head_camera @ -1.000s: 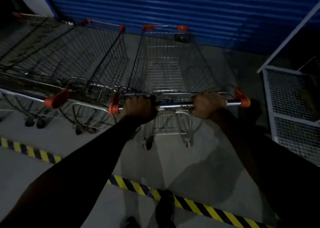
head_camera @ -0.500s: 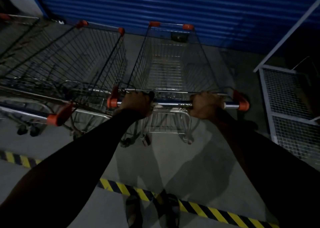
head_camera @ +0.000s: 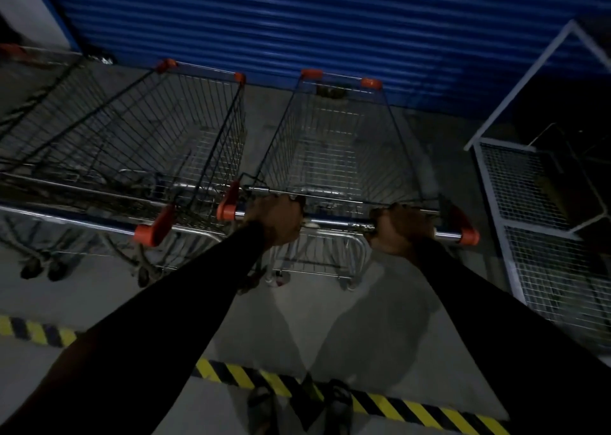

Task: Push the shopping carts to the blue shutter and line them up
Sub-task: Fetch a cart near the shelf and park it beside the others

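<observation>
Now both hands grip cart (head_camera: 334, 143) handle; cart nose toward blue shutter (head_camera: 330, 21).

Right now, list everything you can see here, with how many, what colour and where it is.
shopping carts: at least three, silver wire with orange corner caps, side by side facing the shutter; the held cart, a second cart to its left, a third at the far left edge, partly cut off
blue shutter: one, blue ribbed, across the top
wire cage: one, white frame and mesh, right edge
hazard tape: yellow and black stripes, across the grey floor near the feet
feet: two, dark, bottom centre
left hand: grips the held cart's handle bar
right hand: grips the same bar
</observation>
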### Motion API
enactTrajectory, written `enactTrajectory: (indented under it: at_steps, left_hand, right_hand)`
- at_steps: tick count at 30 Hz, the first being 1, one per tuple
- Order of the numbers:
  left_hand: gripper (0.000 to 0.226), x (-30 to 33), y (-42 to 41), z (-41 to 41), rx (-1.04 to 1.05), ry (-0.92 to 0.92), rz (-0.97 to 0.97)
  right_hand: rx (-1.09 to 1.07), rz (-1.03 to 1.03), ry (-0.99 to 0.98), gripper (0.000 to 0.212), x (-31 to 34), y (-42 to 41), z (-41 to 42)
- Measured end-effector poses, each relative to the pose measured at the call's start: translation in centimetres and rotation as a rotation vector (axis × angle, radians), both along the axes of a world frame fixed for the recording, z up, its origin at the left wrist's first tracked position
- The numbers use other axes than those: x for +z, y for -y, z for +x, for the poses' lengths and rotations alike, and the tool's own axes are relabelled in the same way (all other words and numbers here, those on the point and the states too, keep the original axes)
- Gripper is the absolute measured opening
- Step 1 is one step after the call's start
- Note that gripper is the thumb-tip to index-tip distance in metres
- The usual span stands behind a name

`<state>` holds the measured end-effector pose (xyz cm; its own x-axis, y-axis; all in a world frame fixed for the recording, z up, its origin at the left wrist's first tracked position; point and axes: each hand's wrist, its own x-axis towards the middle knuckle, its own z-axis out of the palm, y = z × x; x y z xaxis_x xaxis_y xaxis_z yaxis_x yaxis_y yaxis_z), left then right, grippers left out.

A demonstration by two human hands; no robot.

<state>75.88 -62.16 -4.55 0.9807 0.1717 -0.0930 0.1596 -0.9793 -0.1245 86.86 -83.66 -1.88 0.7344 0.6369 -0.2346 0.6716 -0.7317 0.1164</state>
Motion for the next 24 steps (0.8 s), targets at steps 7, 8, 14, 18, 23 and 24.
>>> enactTrajectory:
  at_steps: [7, 8, 14, 18, 23, 24]
  left_hand:
    - [0.026, -0.2, -1.0, -2.6, -0.034, 0.018, 0.003]
    - [0.026, -0.2, -1.2, -3.1, -0.034, 0.015, 0.004]
    - [0.027, 0.0, -2.6, -5.2, -0.066, -0.015, 0.001]
    - [0.027, 0.1, -2.8, -6.2, -0.06, -0.01, -0.013]
    - [0.028, 0.3, -2.6, -7.1, -0.067, 0.001, -0.002]
    - [0.029, 0.3, -2.5, -7.3, -0.062, 0.006, -0.001]
  right_hand:
    - [0.007, 0.02, -0.027, 0.042, 0.3, -0.7, -2.6]
    - [0.009, 0.024, -0.025, 0.042, 0.3, -0.9, -3.0]
    - [0.001, 0.014, 0.014, 0.045, -0.4, -1.9, -5.2]
    - [-0.011, 0.024, -0.001, 0.043, -0.9, -2.1, -6.1]
    - [-0.015, 0.043, 0.015, 0.04, -1.1, -1.7, -7.1]
    - [-0.013, 0.05, 0.023, 0.04, -1.2, -1.5, -7.3]
